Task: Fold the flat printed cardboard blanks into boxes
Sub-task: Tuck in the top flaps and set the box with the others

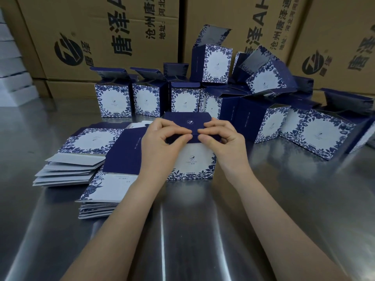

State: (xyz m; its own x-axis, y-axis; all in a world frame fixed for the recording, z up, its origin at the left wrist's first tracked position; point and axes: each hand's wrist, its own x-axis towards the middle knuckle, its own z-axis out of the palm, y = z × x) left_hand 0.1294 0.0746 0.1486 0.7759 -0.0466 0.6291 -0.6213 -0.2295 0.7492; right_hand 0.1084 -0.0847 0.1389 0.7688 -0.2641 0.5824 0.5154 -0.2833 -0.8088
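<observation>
While box [194, 162] stands on steel table [203, 230], left hand [162, 138], right hand [223, 138] both pinch lid flap [187, 121] front edge; box body 6 o'clock of grip, blank stacks [71, 169] 9 o'clock.

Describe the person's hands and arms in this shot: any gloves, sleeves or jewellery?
Nothing is worn. The left hand and right hand have no gloves, and no rings show on the visible fingers. The left forearm and right forearm are uncovered to the picture's bottom edge: no sleeves, watch or bracelet in view.
</observation>
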